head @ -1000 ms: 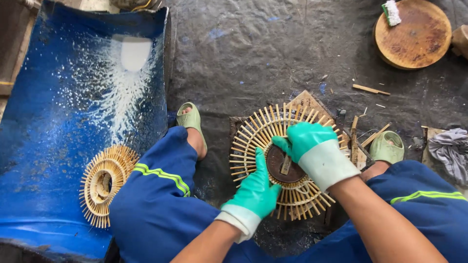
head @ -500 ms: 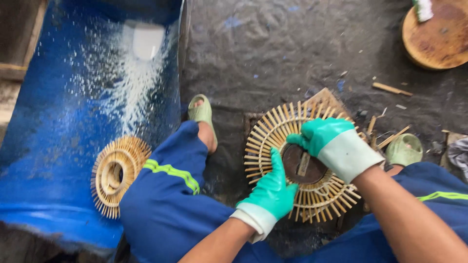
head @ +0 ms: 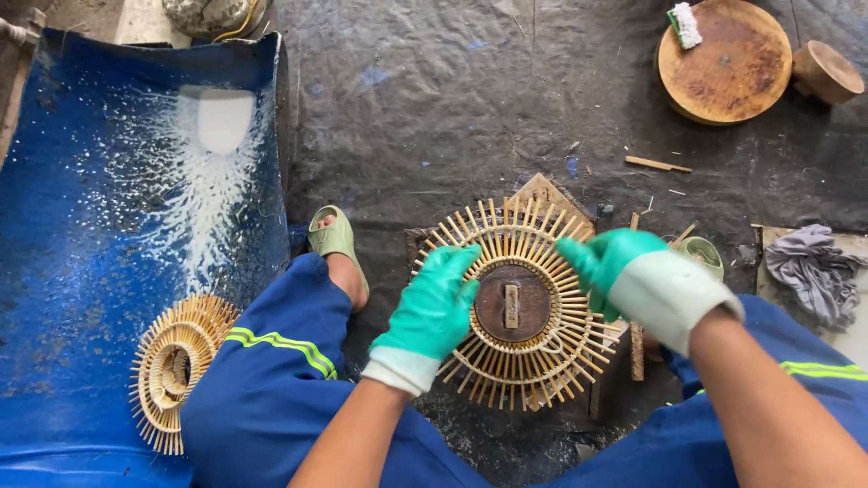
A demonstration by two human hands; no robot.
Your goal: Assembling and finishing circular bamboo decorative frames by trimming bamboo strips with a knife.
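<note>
Between the knees, on a low wooden block (head: 542,194), lies the sunburst bamboo frame (head: 520,303), flat, with its dark round core and small centre slat facing up. Compared with half a second ago, both gloved hands have left the centre: the left hand (head: 432,312) now grips the left rim of spokes, fingers curled over them, and the right hand (head: 633,276) closes on the right rim, so the core is uncovered. This two-sided hold suggests the frame is being turned or repositioned rather than pressed. Further left, a second, finished-looking frame (head: 172,370) rests against the blue trough (head: 81,271) streaked with white splashes. Farther off, a round wooden disc (head: 723,63) and a grey rag (head: 814,267) lie on the dark ground sheet (head: 452,108)
</note>
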